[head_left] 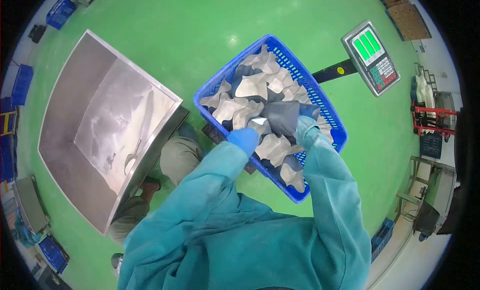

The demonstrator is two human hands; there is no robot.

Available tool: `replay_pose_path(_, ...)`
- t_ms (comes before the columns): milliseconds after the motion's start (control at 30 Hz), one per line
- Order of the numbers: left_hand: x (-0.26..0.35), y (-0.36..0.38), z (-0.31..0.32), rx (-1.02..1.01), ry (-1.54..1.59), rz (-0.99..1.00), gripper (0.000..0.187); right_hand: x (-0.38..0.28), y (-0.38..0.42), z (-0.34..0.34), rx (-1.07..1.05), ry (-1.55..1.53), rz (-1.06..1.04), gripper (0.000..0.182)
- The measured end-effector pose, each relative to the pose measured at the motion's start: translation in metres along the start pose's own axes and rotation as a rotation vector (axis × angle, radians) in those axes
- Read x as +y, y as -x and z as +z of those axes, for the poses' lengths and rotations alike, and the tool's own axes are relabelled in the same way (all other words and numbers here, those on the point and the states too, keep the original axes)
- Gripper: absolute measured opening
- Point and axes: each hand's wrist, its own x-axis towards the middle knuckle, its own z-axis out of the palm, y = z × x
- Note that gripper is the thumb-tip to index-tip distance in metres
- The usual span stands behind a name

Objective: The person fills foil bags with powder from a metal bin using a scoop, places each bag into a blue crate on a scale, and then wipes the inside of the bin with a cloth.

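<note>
My sleeves hide both wrists, and the pouch covers most of my right hand. My left hand, gloved blue, pinches the pouch's near corner; the right fingers close on its far edge. It hangs just above the pouch-filled blue basket.

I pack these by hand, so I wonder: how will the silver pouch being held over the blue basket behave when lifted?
Probably floppy: the pouch sags and creases between the left hand and right hand. Likely light, since its corners alone carry it. The shiny foil may be slippery in gloves. The others in the basket lie crumpled alike.
</note>
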Motion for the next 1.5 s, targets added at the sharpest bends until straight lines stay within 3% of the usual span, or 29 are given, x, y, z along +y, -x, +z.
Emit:
replay_pose_path(33, -0.006, 0.011, -0.009, 0.072, -0.016, -0.06, 0.015, -0.004, -0.002, 0.003, -0.006, -0.003, 0.005, 0.019)
replay_pose_path(67, -0.015, 0.027, -0.01, 0.302, 0.197, -0.146, 0.019, -0.009, -0.004, 0.007, -0.007, 0.001, -0.001, 0.02)
replay_pose_path(100, -0.02, 0.042, -0.008, 0.533, 0.405, -0.222, 0.027, -0.014, -0.011, 0.012, -0.013, 0.002, 0.004, 0.02)
replay_pose_path(200, -0.012, 0.05, 0.059, 0.893, 0.794, -0.52, 0.059, -0.029, -0.047, 0.032, -0.022, -0.017, 0.007, 0.02)
replay_pose_path(300, 0.01, 0.037, 0.077, 0.744, 1.424, -0.432, 0.082, -0.039, -0.079, 0.049, -0.025, -0.042, 0.005, 0.02)
replay_pose_path(333, 0.006, 0.027, 0.09, 0.692, 1.183, -0.411, 0.085, -0.042, -0.088, 0.053, -0.027, -0.048, 0.003, 0.02)
replay_pose_path(433, 0.004, 0.003, 0.126, 0.748, 1.426, -0.404, 0.063, -0.047, -0.103, 0.065, -0.039, -0.077, -0.013, 0.021)
replay_pose_path(567, 0.002, 0.001, 0.133, 0.712, 1.242, -0.407, 0.051, -0.047, -0.104, 0.063, -0.063, -0.112, -0.009, 0.021)
replay_pose_path(667, 0.001, 0.001, 0.131, 0.74, 1.299, -0.367, 0.059, -0.051, -0.092, 0.04, -0.041, -0.097, 0.028, 0.022)
replay_pose_path(767, 0.001, 0.018, 0.105, 0.554, 1.274, -0.492, 0.074, -0.055, -0.069, 0.011, -0.01, -0.066, 0.07, 0.022)
replay_pose_path(800, -0.012, 0.018, 0.121, 0.555, 1.201, -0.44, 0.095, -0.057, -0.06, 0.002, 0.0, -0.065, 0.08, 0.022)
replay_pose_path(867, -0.019, 0.04, 0.104, 0.465, 1.479, -0.328, 0.092, -0.059, -0.04, -0.019, 0.033, -0.061, 0.099, 0.023)
replay_pose_path(933, -0.008, 0.088, 0.04, 0.25, 1.576, -0.396, 0.081, -0.055, -0.02, -0.031, 0.123, -0.033, 0.121, 0.023)
replay_pose_path(1033, -0.018, 0.129, 0.029, 0.374, 1.653, -0.235, 0.06, -0.038, -0.007, -0.024, 0.314, 0.048, 0.103, 0.013)
replay_pose_path(1067, -0.02, 0.146, 0.022, 0.433, 1.638, -0.18, 0.052, -0.051, 0.02, -0.061, 0.263, 0.031, 0.09, 0.014)
replay_pose_path(1167, -0.034, 0.193, 0.002, 0.494, 1.543, -0.165, 0.044, -0.062, 0.019, -0.077, 0.291, -0.072, 0.189, 0.024)
replay_pose_path(1200, -0.037, 0.205, -0.006, 0.519, 1.533, -0.166, 0.044, -0.071, 0.018, -0.082, 0.392, -0.117, 0.151, 0.024)
replay_pose_path(1267, -0.049, 0.228, -0.023, 0.574, 1.514, -0.169, 0.043, -0.102, 0.012, -0.098, 0.594, -0.205, 0.066, 0.023)
replay_pose_path(1367, -0.1, 0.23, -0.03, 0.783, 1.797, -0.141, 0.054, -0.194, 0.015, -0.144, 0.779, -0.247, -0.243, 0.029)
replay_pose_path(1400, -0.105, 0.234, -0.045, 0.863, 1.988, -0.247, 0.063, -0.228, 0.018, -0.161, 0.819, -0.243, -0.341, 0.035)
replay_pose_path(1433, -0.109, 0.236, -0.064, 0.939, 2.179, -0.361, 0.072, -0.275, 0.011, -0.183, 0.425, -0.698, -0.171, 0.039)
replay_pose_path(1500, -0.142, 0.243, -0.082, 0.947, 2.436, -0.389, 0.083, -0.389, -0.077, -0.126, 0.721, -0.703, -0.549, 0.052)
